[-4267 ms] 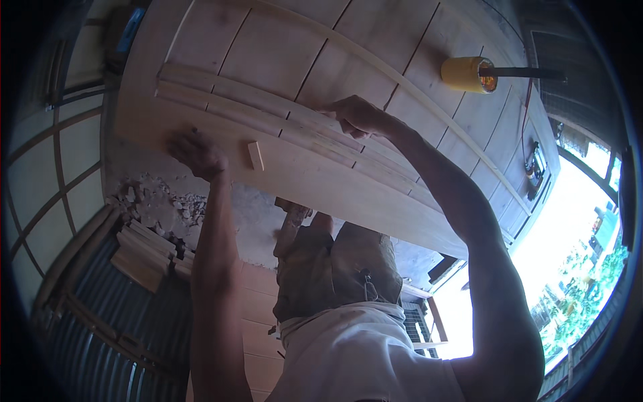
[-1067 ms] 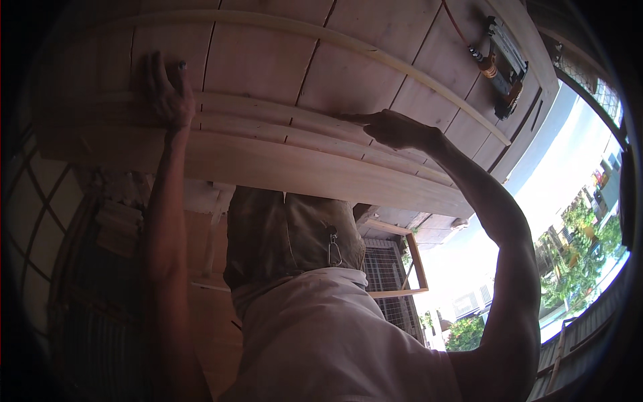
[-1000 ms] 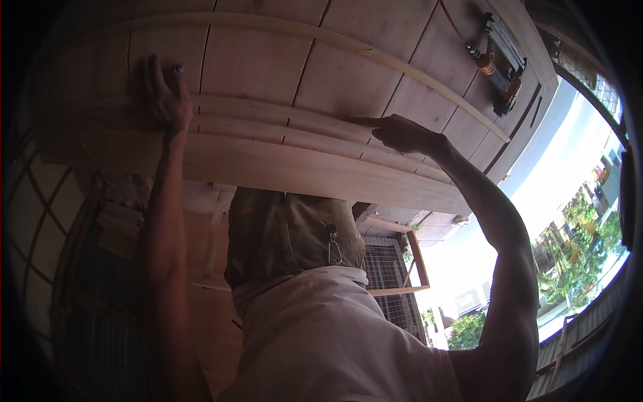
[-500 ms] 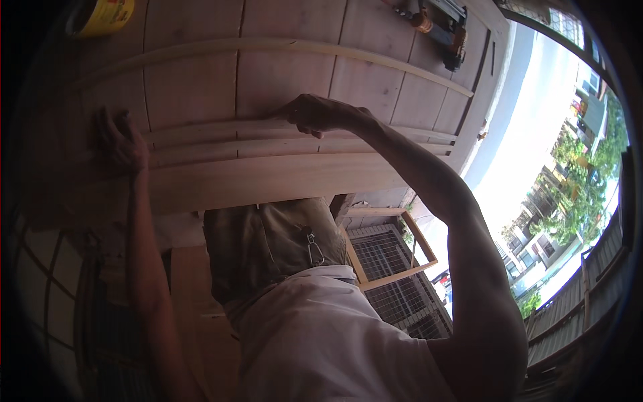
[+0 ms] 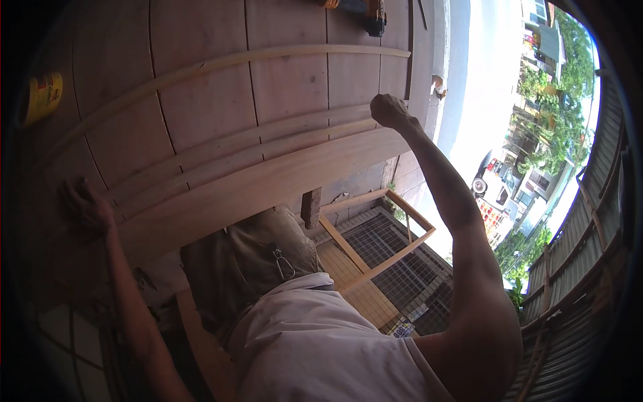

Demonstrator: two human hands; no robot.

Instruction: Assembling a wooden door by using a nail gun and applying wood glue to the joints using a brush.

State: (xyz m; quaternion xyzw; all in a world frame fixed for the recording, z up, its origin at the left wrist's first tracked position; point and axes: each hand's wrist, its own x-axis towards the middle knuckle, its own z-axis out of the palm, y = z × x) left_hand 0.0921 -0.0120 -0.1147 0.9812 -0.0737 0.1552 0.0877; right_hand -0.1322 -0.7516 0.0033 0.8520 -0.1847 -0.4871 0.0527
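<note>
open fingers showed on the left hand (image 5: pixel 90 208), spread over the dark wood at the left of the frame; i could not tell how hard they pressed; the right hand (image 5: pixel 392 111) was curled like a fist, right of the middle, by the right ends of the strips; i could not tell if it had a small thing inside; the big plank panel (image 5: pixel 288 84) filled the upper left and middle; along it lay an upper strip (image 5: pixel 295 122) and a lower strip (image 5: pixel 295 139), side by side, slanting up toward the right hand; a long curved strip (image 5: pixel 281 51) lay above them, well apart; so the laying out looked done, but nails or glue were too small to see, so i could not say what fixing was left; the wide board (image 5: pixel 281 167) made the near edge, with the shorts (image 5: pixel 231 268) just below; the panel's right edge was near the right hand, and bright ground (image 5: pixel 472 80) lay past it; bare planks between the curved strip and the upper strip gave wide room to move; the yellow can (image 5: pixel 43 98) sat at the far left, and a dark tool (image 5: pixel 376 19) was cut off at the top
</note>
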